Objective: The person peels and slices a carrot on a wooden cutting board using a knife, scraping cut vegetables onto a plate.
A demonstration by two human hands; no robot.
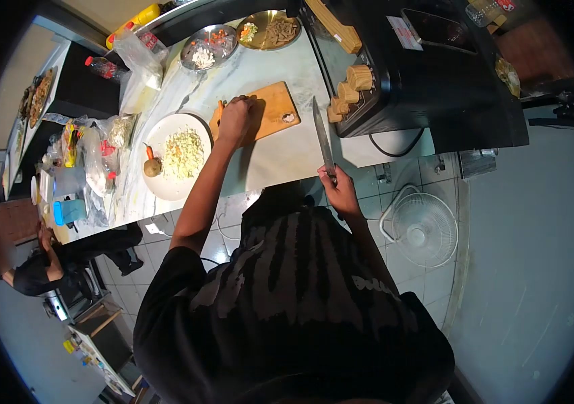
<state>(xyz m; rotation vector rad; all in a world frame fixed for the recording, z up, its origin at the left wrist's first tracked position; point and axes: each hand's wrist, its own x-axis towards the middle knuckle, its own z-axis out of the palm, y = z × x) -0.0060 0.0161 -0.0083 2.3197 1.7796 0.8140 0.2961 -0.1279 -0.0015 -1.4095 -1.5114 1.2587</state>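
My left hand (235, 120) is closed over the left part of a wooden cutting board (270, 128). A slim orange carrot (220, 108) pokes out beside its fingers; the rest is hidden under the hand. In my right hand (341, 192) is a long kitchen knife (321, 138) by its handle, blade pointing away from me, off the board's right side. A small pale piece (288, 118) lies at the board's right edge. Left of the board, a large white plate (154, 131) holds finely chopped pale-green vegetables (183, 155), a brown round vegetable (152, 167) and a small orange-red one (149, 151).
Two metal plates (189, 64) with chopped ingredients stand at the back. A black oven (422, 74) with wooden knobs borders the right. Plastic bags (142, 57) and bottles crowd the left. A white fan (425, 229) stands on the floor; another person (38, 269) sits at far left.
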